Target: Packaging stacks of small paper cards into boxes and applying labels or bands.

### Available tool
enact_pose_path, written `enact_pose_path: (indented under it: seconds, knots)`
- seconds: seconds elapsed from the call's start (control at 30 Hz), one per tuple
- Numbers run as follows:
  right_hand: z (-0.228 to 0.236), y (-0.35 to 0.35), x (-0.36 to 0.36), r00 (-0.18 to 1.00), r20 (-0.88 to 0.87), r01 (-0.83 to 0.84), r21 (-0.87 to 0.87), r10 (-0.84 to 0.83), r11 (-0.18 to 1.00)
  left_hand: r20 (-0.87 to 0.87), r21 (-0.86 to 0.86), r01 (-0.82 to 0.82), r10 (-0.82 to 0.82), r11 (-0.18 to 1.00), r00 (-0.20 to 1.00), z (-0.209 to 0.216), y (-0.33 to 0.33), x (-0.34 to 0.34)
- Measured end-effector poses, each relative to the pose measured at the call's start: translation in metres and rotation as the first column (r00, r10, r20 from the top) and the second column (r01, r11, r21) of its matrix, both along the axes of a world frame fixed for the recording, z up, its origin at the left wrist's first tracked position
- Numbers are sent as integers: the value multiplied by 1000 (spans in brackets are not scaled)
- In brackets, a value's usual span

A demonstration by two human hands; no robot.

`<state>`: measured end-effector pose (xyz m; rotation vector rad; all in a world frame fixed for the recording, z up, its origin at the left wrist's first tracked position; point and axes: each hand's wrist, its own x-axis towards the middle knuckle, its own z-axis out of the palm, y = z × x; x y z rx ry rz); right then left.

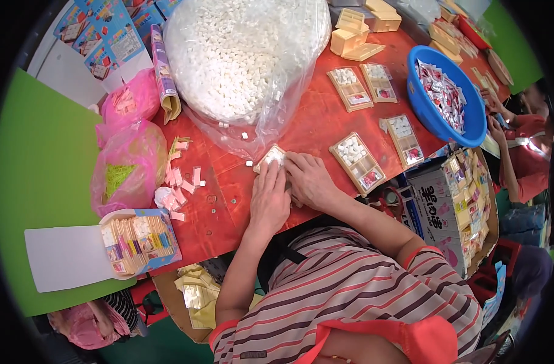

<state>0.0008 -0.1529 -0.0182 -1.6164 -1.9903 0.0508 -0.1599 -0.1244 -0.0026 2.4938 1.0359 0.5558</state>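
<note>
The left hand lies with its fingers straight and close together over the white cubes in a small cream plastic tray, and the right hand is bent narrow at the tray's right side; the fingertips are hidden, so I cannot tell how firmly either one grips. This tray stands on the red table, just below the clear plastic bag full of cubes. I judge this tray to be partly filled — its cubes are in, but its lower part is covered by the hands. To the right, four similar trays look further along, the nearest one having both cubes and a red printed packet. Farther back, yellowish hinged boxes stand open, seemingly not yet used. The bag is thin and wrinkled, the cubes matt with blunt corners. The round blue basin is smooth and holds shiny packets. At left are flat pink pieces, a soft translucent pink bag with thin green strips, and a blue-and-white paperboard box — its upright, tightly packed cases appear to be finished.
</note>
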Motion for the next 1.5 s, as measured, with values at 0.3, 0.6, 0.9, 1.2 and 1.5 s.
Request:
enact_pose_path:
  seconds: [0.3, 0.6, 0.9, 1.2, 1.5]
  knots:
    - [10, -10, -25, 987, -20, -159, 31, 160, 987, -15, 49, -53, 54, 997, 998, -7, -10, -31]
    - [10, -12, -39, 968, 110, -214, -99, 225, 972, 202, -36, -23, 30, 999, 979, -10, -4, -54]
    - [15, -9, -39, 965, 136, -207, -127, 224, 970, 554, -196, -238, 307, 951, 774, 6, 44, -71]
    - [21, -10, -42, 962, 63, -257, -113, 265, 960, 527, -158, -251, 297, 955, 796, 1, 55, -70]
    - [29, -13, -20, 969, -91, -229, 6, 228, 974, 445, -28, -272, 256, 962, 858, 11, 95, -56]
